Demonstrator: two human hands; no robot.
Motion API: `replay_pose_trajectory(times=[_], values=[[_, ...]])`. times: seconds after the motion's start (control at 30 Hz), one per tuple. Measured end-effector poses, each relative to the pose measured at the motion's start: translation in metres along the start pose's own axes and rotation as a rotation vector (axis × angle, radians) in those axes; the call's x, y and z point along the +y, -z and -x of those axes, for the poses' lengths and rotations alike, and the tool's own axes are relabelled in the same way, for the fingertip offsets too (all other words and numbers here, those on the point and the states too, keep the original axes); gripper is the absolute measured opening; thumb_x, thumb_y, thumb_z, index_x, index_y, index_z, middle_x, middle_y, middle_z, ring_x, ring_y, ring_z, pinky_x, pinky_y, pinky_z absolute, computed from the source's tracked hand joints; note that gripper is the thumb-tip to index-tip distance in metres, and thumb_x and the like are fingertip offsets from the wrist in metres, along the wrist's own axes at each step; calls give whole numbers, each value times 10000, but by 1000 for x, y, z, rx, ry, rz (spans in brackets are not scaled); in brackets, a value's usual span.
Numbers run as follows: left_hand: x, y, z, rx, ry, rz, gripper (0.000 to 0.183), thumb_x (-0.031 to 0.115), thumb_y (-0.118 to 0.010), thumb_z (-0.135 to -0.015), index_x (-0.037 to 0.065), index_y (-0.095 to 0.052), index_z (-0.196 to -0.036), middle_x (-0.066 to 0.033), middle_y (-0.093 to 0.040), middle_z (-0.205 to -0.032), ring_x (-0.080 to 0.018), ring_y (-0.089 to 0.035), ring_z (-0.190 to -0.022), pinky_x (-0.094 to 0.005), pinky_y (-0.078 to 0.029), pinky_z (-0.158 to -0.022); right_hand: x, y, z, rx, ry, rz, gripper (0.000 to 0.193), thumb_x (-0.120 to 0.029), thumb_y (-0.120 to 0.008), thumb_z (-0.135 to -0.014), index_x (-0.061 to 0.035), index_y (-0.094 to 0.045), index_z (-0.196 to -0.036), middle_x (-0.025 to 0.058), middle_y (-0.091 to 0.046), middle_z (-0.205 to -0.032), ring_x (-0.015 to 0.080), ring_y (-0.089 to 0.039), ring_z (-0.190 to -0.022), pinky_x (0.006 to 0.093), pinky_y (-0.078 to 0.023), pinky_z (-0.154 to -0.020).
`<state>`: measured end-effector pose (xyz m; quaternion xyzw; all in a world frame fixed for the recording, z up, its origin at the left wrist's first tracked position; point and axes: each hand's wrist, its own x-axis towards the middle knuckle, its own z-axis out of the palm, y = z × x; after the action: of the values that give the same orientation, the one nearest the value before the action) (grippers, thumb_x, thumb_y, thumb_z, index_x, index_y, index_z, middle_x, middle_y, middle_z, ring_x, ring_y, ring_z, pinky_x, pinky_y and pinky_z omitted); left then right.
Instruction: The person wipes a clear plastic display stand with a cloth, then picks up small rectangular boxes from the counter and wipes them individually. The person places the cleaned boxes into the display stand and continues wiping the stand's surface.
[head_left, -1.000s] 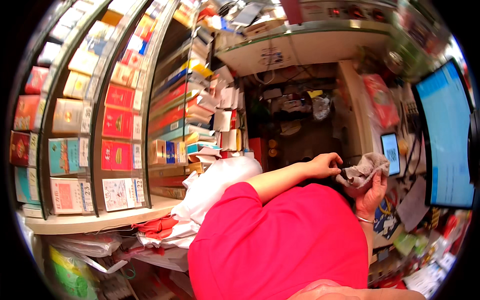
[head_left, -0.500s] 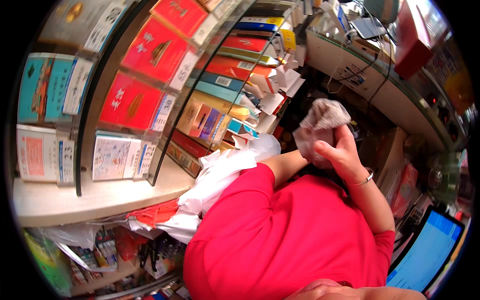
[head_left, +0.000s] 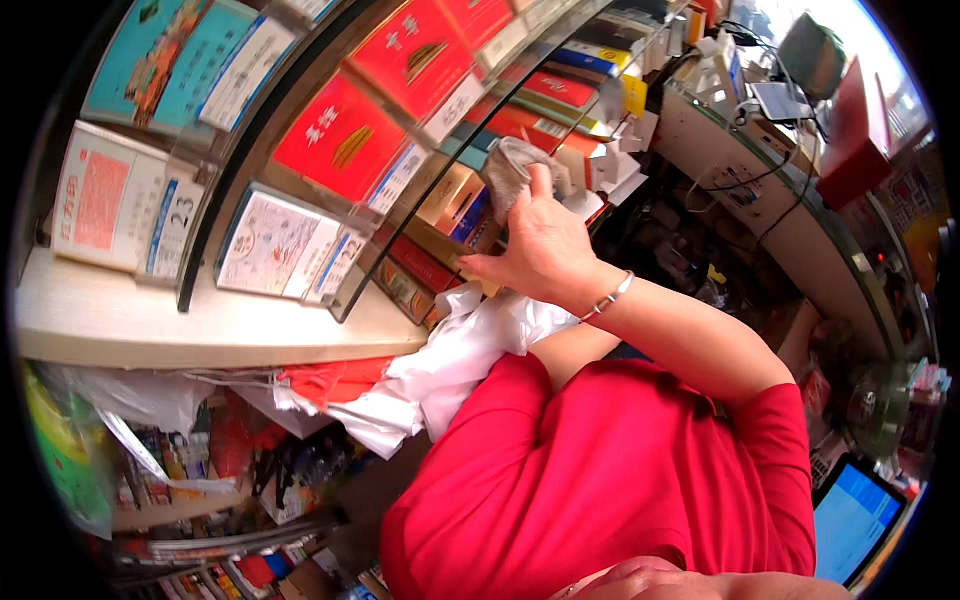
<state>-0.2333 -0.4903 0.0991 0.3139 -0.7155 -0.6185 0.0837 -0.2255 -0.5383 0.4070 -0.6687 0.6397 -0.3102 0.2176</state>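
One cloth [head_left: 513, 172], moved to boxes [head_left: 454, 196], right fingers [head_left: 541, 184] over it, thumb spread, left hidden

The right arm [head_left: 700, 331] is lying bent across the front of the body, its forearm slanting from near right toward far left, with the wrist [head_left: 604, 296] almost straight. The right hand [head_left: 547, 245] is showing its back, the thumb pointing left and a finger extending far. The left forearm [head_left: 575, 352] is disappearing beneath the right one, which is hiding the left hand.
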Motion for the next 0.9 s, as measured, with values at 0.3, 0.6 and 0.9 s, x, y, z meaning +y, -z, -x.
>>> replay_pose_trajectory(times=[0.3,0.6,0.9], values=[[7,-13,-25,-131,12,-75,404,213,-683,-774,42,-570,-1122,-82,-583,-1082,-232,-538,-1000,-342,-414,-860,60,23,15,424,236,-291,721,-266,-767,-622,-3,-462,-1219,203,-425,-1278,385,-490,-1147,408,-456,-932],[-6,-23,-50,-280,10,-197,332,203,-681,-778,31,-616,-1054,-75,-642,-992,-233,-602,-903,-341,-467,-782,134,45,98,674,183,-687,803,-82,-759,-692,-9,-323,-1362,85,-481,-1271,182,-475,-1187,326,-363,-1012],[0,-78,-94,-517,261,-149,259,178,-696,-779,18,-658,-979,-75,-684,-922,-194,-644,-821,-317,-503,-707,172,54,212,1106,-142,-289,721,-66,-781,-689,-2,-392,-1293,80,-533,-1195,163,-537,-1088,311,-438,-932]])
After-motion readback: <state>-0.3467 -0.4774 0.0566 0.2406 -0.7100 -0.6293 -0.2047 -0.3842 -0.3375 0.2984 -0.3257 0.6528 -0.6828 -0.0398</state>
